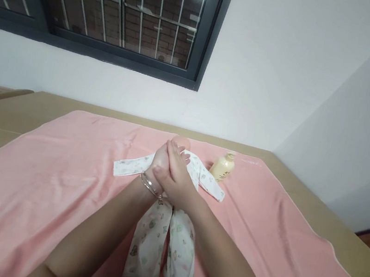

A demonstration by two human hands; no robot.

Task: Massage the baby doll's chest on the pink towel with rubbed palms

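In the head view, my left hand (pixel 159 160), with a silver bracelet (pixel 151 187) on its wrist, is pressed palm to palm against my right hand (pixel 177 177). My right fingers lie straight across the left hand, and some left fingertips stick out beyond them. No object shows between the palms. Beneath both hands a baby doll lies on its back in a white patterned top (pixel 211 186) and matching trousers (pixel 149 245). Its bald head (pixel 181 141) and chest are partly hidden behind my hands. A pale yellow pump bottle (pixel 223 167) stands beside the doll's right-hand sleeve.
A pink cloth (pixel 89 165) with soft wrinkles covers most of the wooden table (pixel 9 115). Behind it rises a white wall (pixel 251 74) with a dark-framed, barred window (pixel 121 6). Another wall closes in on the right.
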